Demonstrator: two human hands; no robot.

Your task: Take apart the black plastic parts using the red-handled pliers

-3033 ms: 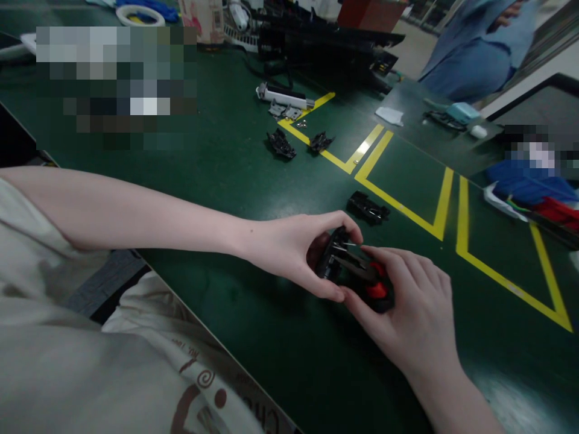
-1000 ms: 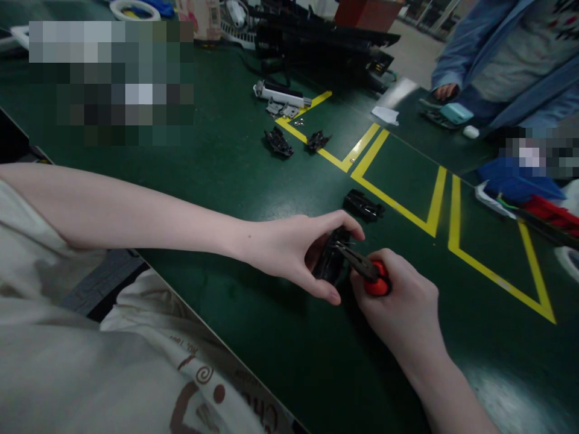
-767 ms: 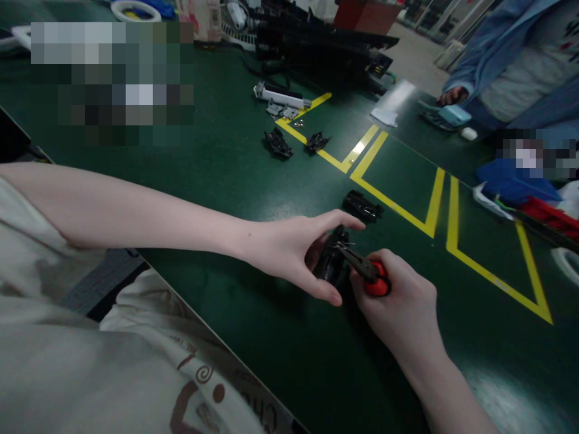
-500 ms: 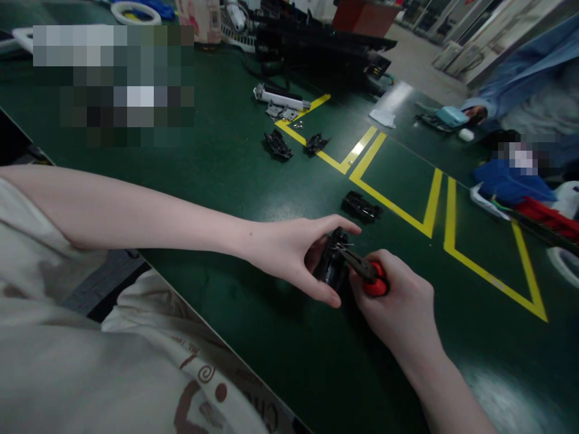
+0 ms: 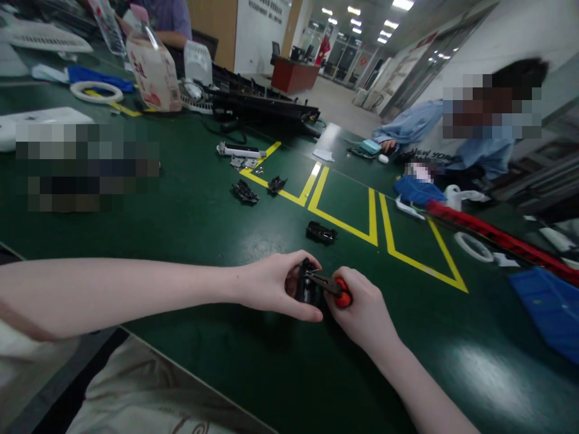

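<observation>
My left hand (image 5: 275,283) holds a small glossy black part (image 5: 307,289) between thumb and fingers, just above the green tabletop (image 5: 203,361). In my right hand (image 5: 362,307) is a pair of pliers (image 5: 328,283) with red handles, the fist closed round them. The pliers' jaws reach to the top of the black part, where thin bright wires or pins show; whether they grip one I cannot tell. Beyond my hands lies a black plastic piece (image 5: 321,232). Farther off are two more black pieces, one on the left (image 5: 245,191) and one on the right (image 5: 277,184).
Yellow tape (image 5: 344,223) marks boxes on the table. A white cylindrical device (image 5: 239,150) lies at the back, before a long black assembly (image 5: 262,108). A bottle (image 5: 151,69) stands back left. Another person (image 5: 479,144) sits across at right, near a red strip (image 5: 497,235) and blue cloth (image 5: 418,190).
The camera view has tilted up, showing more of the room and the person across. My hands appear lower and further left in view, still holding the black part and the pliers.
</observation>
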